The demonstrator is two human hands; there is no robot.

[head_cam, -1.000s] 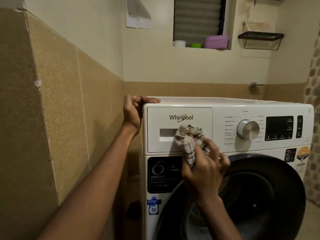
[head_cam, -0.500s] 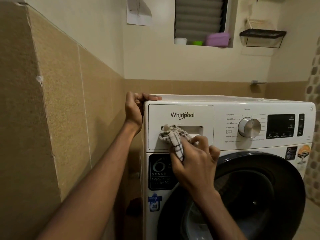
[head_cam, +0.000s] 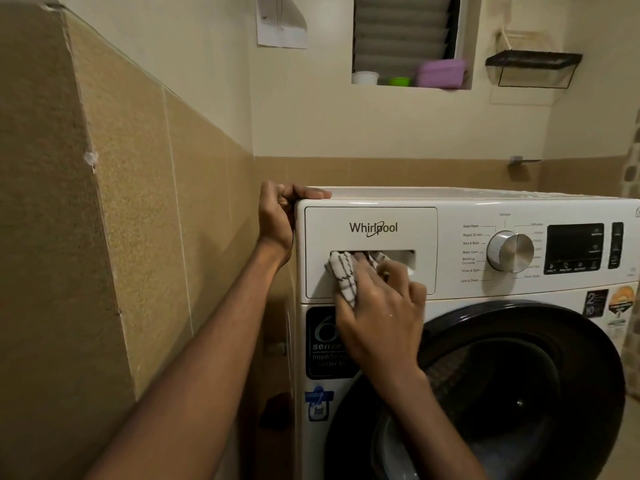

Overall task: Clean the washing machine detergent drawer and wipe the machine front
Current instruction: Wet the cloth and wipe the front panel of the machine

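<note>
A white front-loading washing machine [head_cam: 467,199] fills the right half of the view. Its detergent drawer [head_cam: 370,223], closed and flush, sits at the upper left of the front and carries a brand logo. My right hand [head_cam: 381,317] holds a white cloth with dark checks [head_cam: 343,275] and presses it into the left end of the drawer's handle recess. My left hand [head_cam: 277,220] grips the machine's top left corner, thumb lying on the top edge.
A tiled wall [head_cam: 121,202] runs close along the machine's left side. The round dark door [head_cam: 554,375] sits below the control panel with its silver dial [head_cam: 510,251] and display. A window ledge holds small containers [head_cam: 440,72]; a wire shelf [head_cam: 533,64] hangs at upper right.
My right hand has carried the cloth leftward and up from the drawer's lower middle into the handle recess. My left hand has stayed on the corner.
</note>
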